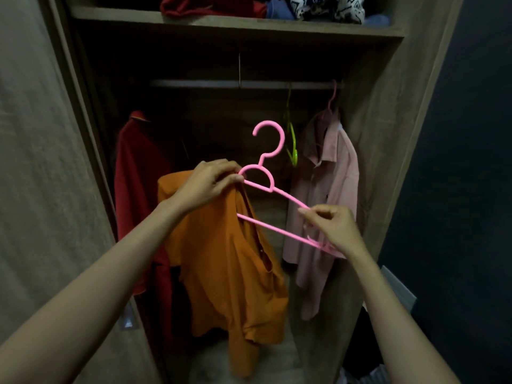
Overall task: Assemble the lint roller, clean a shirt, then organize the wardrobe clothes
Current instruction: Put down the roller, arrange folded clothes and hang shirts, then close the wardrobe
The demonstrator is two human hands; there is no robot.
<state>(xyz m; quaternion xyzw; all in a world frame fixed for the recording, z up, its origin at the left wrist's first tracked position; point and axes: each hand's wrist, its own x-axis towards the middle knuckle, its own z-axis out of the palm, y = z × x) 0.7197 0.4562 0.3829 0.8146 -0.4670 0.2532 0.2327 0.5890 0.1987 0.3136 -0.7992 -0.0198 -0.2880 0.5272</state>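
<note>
I hold a pink plastic hanger [270, 187] in front of the open wardrobe, tilted down to the right. An orange shirt [227, 261] hangs from the hanger's left end, which is inside it. My left hand [210, 181] grips the shirt's collar together with the hanger near its neck. My right hand [331, 228] pinches the hanger's bare right arm near its tip. The hanger's hook points up, free of the rail [243, 84].
On the rail hang a red shirt [138, 189] at left, a pale pink shirt [329, 195] on a pink hanger at right, and an empty green hanger [292, 145]. Folded clothes [266, 6] lie on the shelf above. The wardrobe's side walls stand close.
</note>
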